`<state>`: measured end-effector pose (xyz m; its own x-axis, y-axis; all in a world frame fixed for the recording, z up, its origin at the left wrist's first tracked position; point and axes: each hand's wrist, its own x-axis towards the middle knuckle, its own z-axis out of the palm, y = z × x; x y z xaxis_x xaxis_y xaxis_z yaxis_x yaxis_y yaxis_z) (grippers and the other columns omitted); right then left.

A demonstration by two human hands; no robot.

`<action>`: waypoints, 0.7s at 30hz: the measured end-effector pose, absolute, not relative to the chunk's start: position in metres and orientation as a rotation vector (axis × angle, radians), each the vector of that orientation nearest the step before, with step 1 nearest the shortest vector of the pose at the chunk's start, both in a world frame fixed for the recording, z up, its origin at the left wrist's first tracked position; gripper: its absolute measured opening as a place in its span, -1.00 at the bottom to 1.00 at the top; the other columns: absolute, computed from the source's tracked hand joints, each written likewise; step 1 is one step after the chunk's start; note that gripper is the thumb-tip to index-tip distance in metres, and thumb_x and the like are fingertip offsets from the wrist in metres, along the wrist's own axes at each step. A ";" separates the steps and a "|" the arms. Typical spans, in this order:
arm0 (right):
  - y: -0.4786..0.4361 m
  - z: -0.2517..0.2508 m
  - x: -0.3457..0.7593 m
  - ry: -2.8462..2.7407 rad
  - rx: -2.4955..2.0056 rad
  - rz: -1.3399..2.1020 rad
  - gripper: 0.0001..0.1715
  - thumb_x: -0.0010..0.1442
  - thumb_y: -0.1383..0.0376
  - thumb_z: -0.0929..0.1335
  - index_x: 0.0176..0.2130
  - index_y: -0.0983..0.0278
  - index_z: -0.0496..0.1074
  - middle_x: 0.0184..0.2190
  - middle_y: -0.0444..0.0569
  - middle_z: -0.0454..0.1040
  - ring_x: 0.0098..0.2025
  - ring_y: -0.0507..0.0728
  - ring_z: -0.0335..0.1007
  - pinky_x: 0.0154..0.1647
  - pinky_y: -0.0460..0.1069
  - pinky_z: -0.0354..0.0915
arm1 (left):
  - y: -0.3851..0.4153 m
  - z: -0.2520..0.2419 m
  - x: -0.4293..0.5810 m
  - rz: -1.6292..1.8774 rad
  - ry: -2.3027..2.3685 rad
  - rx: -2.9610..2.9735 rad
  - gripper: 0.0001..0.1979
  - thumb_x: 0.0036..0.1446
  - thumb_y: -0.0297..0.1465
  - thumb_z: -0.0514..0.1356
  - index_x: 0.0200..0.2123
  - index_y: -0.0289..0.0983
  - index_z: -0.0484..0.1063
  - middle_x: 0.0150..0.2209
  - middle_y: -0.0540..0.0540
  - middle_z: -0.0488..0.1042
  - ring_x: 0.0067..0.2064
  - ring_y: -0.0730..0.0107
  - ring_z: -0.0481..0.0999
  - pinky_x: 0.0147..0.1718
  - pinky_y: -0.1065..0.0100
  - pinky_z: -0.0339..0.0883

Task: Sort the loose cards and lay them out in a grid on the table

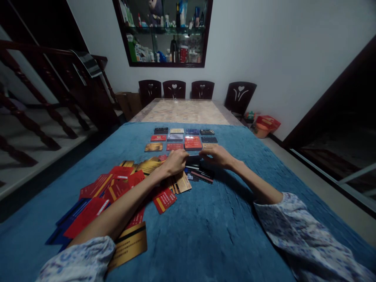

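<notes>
A dark card (194,158) is held at its two ends, its left end in the closed fingers of my left hand (175,161) and its right end pinched by my right hand (217,156). Below it lie a black striped card (202,175) and a tan card (181,183). Under and around my left forearm spreads a loose heap of red cards (96,213), blue cards (72,213) and gold cards (129,244), partly hidden by the arm. Beyond my hands, small piles stand in rows, among them a thicker red stack (193,143) and a gold pile (153,147).
A blue cloth (205,235) covers the near part of the table, with the bare stone-patterned top (188,110) beyond. Several dark chairs (202,89) stand at the far end. A wooden railing (44,102) runs at the left; a red bag (268,122) sits on the floor at right.
</notes>
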<state>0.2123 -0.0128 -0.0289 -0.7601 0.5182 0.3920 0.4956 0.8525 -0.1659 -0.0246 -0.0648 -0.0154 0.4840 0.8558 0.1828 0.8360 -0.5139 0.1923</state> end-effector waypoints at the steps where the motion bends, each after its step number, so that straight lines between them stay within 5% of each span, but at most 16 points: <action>1: -0.013 -0.029 0.212 -2.590 -0.755 0.076 -0.71 0.33 0.35 0.27 -0.13 0.29 0.58 -0.25 0.13 0.63 -0.25 0.17 0.51 -0.21 0.02 0.32 | -0.064 -0.016 -0.025 0.418 1.507 2.627 -0.69 0.19 -0.57 0.04 -0.20 -0.29 0.58 -0.16 -0.21 0.59 -0.09 0.17 0.56 -0.07 0.22 0.40; 11: -0.015 -0.037 0.207 -2.542 -0.927 0.030 -0.66 0.39 0.27 0.23 -0.02 0.28 0.53 -0.17 0.14 0.63 -0.23 0.17 0.52 -0.23 -0.01 0.29 | -0.060 -0.026 -0.028 0.632 1.492 2.530 -0.50 0.15 -0.63 0.05 0.13 -0.27 0.43 0.05 -0.22 0.58 0.12 0.14 0.54 0.15 0.15 0.37; 21: -0.015 -0.049 0.199 -2.461 -1.053 0.114 -0.61 0.29 0.36 0.29 0.10 0.21 0.43 -0.02 0.16 0.58 -0.11 0.26 0.52 -0.15 0.06 0.31 | -0.066 -0.020 -0.026 0.533 1.619 2.563 -0.54 0.14 -0.64 0.03 0.10 -0.27 0.37 -0.07 -0.24 0.58 0.00 0.09 0.54 0.04 0.12 0.39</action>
